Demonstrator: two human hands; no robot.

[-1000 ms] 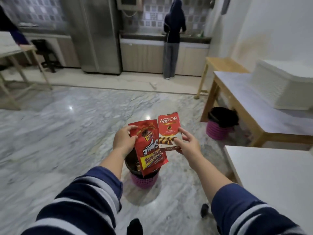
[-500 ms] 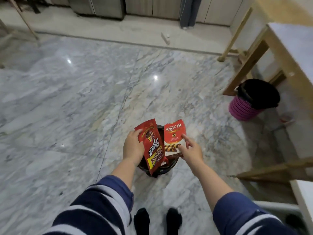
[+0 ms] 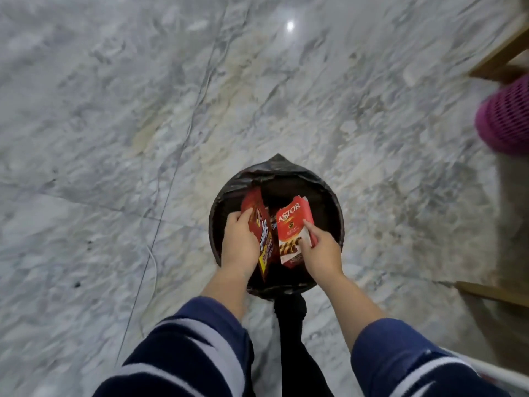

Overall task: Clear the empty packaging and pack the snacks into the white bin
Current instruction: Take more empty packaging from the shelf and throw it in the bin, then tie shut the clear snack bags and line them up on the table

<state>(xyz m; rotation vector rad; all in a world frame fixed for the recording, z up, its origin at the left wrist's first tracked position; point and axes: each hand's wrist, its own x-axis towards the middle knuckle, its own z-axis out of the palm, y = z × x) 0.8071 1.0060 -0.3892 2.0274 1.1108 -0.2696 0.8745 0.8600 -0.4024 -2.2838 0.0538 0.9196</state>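
Observation:
I look straight down into a round waste bin lined with a black bag (image 3: pixel 329 202) on the marble floor. My left hand (image 3: pixel 239 242) grips a red snack pouch (image 3: pixel 262 227), held edge-on over the bin's opening. My right hand (image 3: pixel 320 250) pinches a red and white Astor wafer box (image 3: pixel 292 224) with a torn-open top, also over the opening. Both packages sit side by side between my hands, just inside the bin's rim.
A pink mesh basket (image 3: pixel 506 121) stands at the right edge beside a wooden table leg (image 3: pixel 498 58). Another wooden leg (image 3: pixel 492 293) lies lower right. A thin cable (image 3: pixel 154 253) runs across the floor on the left. My dark-clad leg (image 3: pixel 289 339) is right behind the bin.
My view tipped down and I stepped up to the bin. Both hands lowered the pouch and the box from chest height to the bin's opening.

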